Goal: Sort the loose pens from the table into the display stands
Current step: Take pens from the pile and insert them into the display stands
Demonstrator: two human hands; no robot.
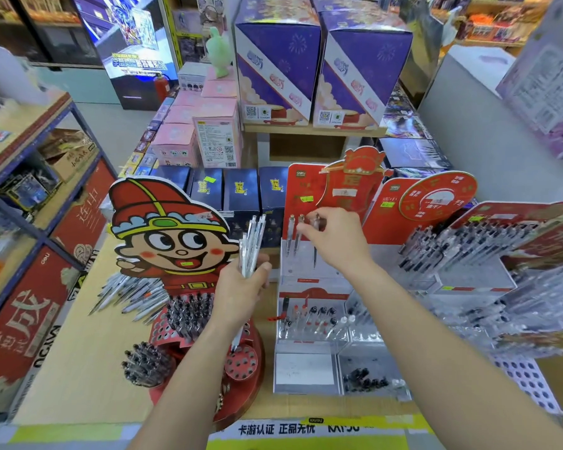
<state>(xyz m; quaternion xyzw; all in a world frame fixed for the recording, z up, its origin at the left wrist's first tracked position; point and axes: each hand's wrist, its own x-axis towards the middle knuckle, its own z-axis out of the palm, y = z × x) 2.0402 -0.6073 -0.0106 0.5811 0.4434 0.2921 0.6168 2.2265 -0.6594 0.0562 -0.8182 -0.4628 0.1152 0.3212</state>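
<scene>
Gripping a bundle of pens (250, 245) in the left hand (241, 287), fingers (263, 268) curled round the barrels, pen ends fanned out above them. Pinching the top of a single pen (316, 219) with the right hand (337, 241), fingertips pressed together on it. Pen upright against the back card of a red display stand (301, 190), just beside two standing pens (294, 235) to the left of the right fingers. Below the right fingers, the clear tiers (309, 368) of the same stand, a few pens in the lower row.

Left of the left fingers, a cartoon stand (166, 228) with a red holed base. Further left, a heap of loose pens (127, 297) lying on the pale wooden surface (78, 368). Right of the right fingers, another stand (468, 241) packed with dark-capped pens.

Beyond the fingers, at the back of the surface, a row of dark blue boxes (241, 190), then pink boxes (176, 144) and two big purple boxes (277, 60) on a raised board. Far to the left, a blue-framed shelf (26, 128) with cartons under it. Behind it, grey floor (117, 125) and a lit screen (134, 53).
</scene>
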